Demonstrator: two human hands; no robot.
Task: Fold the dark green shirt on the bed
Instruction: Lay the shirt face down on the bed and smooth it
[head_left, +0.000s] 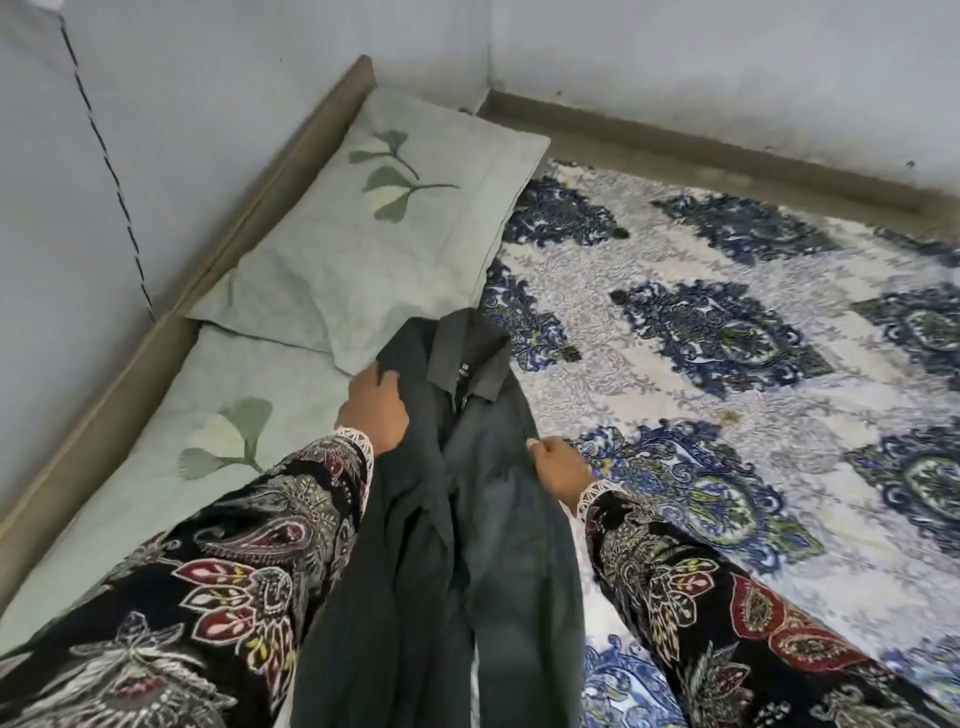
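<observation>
The dark green shirt (457, 519) hangs between my two hands over the bed, bunched lengthwise, its collar (467, 358) at the top with a small label showing. My left hand (371, 410) grips the shirt's left shoulder, fingers curled into the cloth. My right hand (558, 465) pinches the right shoulder edge. Both wrists wear dark paisley sleeves with white lace cuffs. The shirt's lower part runs down out of view at the bottom.
The bed carries a white and blue patterned bedspread (727, 364) on the right. Two pale green leaf-print pillows (374, 234) lie along the left side. A tan bed frame (218, 260) meets the grey-blue walls at left and back.
</observation>
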